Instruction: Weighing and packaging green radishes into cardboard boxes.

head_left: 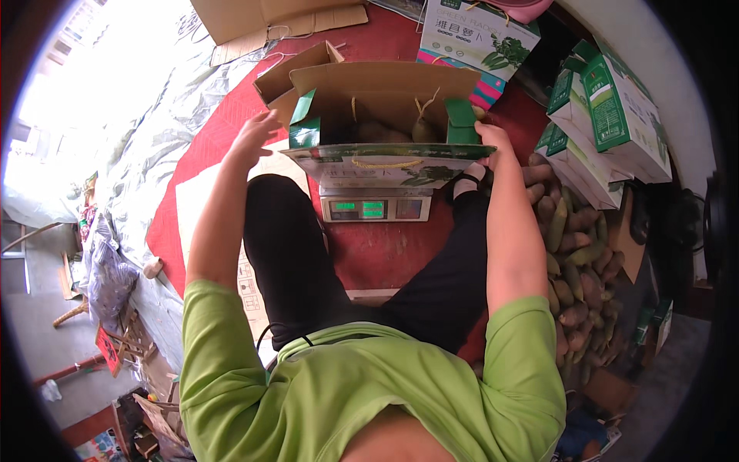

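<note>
An open cardboard gift box [385,81] with green side flaps and rope handles rests on a digital scale [375,208] with lit green displays, between my knees. Inside it lie several radishes; one green radish [423,131] shows most plainly, the others are in shadow. My left hand [254,138] is in the air just left of the box, fingers spread, holding nothing. At the opposite end, my right hand [495,140] has its fingers closed around the corner of the front flap; its fingertips are partly hidden.
A large pile of green and reddish radishes [581,285] lies to my right. Packed white-and-green boxes [627,115] stand beyond it, and another printed box [477,38] is at the back. Opened brown cartons [277,19] lie far left, near plastic sheeting [165,115] on the red floor covering [208,146].
</note>
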`<control>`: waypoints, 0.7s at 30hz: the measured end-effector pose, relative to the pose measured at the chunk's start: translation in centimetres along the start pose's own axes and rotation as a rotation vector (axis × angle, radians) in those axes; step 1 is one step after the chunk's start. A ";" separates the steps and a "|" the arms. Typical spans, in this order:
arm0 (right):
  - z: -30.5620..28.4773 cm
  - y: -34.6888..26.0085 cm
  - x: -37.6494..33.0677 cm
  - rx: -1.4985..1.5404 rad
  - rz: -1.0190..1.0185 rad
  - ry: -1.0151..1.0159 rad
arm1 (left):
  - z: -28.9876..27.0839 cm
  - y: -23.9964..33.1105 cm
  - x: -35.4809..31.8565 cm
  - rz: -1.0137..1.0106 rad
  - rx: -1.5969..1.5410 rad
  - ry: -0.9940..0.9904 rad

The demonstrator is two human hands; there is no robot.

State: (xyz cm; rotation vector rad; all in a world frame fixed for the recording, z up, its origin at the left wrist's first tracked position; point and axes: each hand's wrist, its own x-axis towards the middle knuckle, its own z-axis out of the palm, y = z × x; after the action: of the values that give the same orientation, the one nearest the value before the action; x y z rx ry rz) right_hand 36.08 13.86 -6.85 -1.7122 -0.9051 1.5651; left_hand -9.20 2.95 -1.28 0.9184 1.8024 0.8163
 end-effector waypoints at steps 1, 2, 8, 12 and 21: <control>-0.6 -0.1 -0.2 -0.109 0.025 0.019 | 1.5 0.8 0.4 -0.021 0.060 -0.094; -1.0 -0.2 -0.4 -0.107 0.025 0.031 | 2.6 1.4 0.7 -0.042 0.119 -0.185; -0.6 -0.6 -0.6 -0.051 -0.054 0.052 | 2.9 0.0 3.5 -0.093 0.180 -0.137; -0.3 -0.5 -0.8 -0.018 -0.086 0.069 | 3.8 0.6 2.6 -0.155 0.213 -0.107; 0.1 -0.9 -1.0 -0.027 -0.056 0.012 | 3.2 -1.1 3.4 -0.072 0.098 -0.094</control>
State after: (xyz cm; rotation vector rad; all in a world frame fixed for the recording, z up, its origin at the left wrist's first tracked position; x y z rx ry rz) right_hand 35.90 13.52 -5.50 -1.6987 -0.9636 1.5113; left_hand -7.53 5.73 -4.76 0.9339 1.7951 0.6344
